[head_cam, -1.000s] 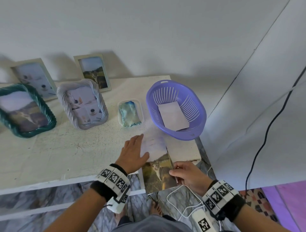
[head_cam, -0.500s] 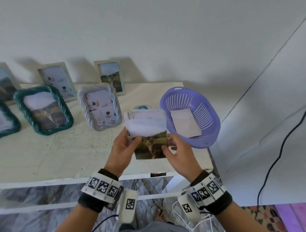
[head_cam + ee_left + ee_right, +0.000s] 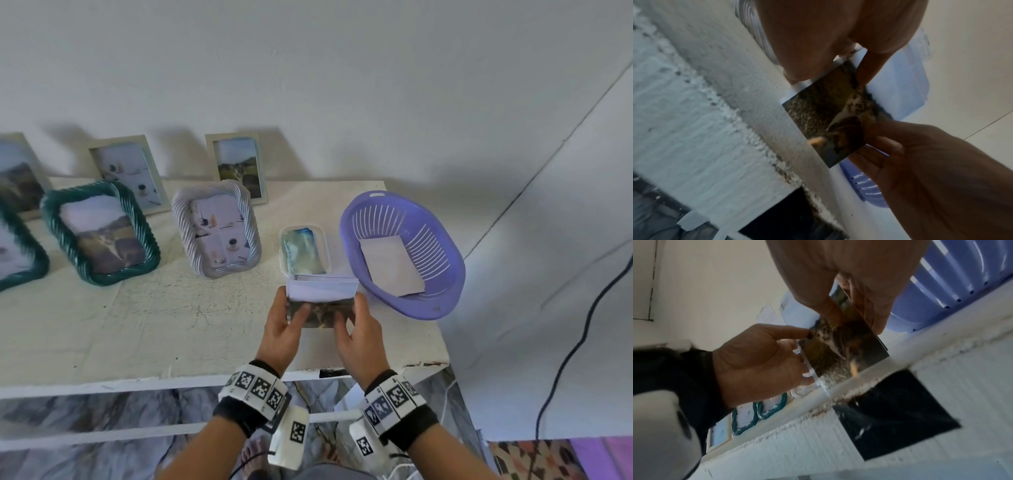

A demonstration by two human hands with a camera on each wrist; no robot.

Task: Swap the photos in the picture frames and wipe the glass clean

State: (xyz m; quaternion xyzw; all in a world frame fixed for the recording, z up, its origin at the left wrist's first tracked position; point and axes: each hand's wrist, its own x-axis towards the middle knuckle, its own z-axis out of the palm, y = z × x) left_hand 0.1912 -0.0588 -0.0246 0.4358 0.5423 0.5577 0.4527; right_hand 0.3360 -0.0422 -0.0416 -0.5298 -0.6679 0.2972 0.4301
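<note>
Both hands hold a small stack of photos (image 3: pixel 322 297) upright above the table's front right part, a cat photo (image 3: pixel 830 120) facing me. My left hand (image 3: pixel 286 325) pinches its left edge, thumb on the front. My right hand (image 3: pixel 359 329) pinches the right edge (image 3: pixel 859 324) the same way. Several framed photos stand on the table: a white rope-edged frame (image 3: pixel 216 229), a teal rope-edged frame (image 3: pixel 101 233), and plain frames (image 3: pixel 236 166) leaning on the wall behind.
A purple plastic basket (image 3: pixel 402 253) with a white sheet in it sits at the table's right end. A small clear tub (image 3: pixel 303 251) holding a blue-green cloth lies just beyond the photos. The white table (image 3: pixel 137 325) ends near my wrists. A black cable (image 3: pixel 582 342) hangs at right.
The photos were lifted off the table edge and are now held upright in both hands, farther from me than half a second ago. The head view has shifted left.
</note>
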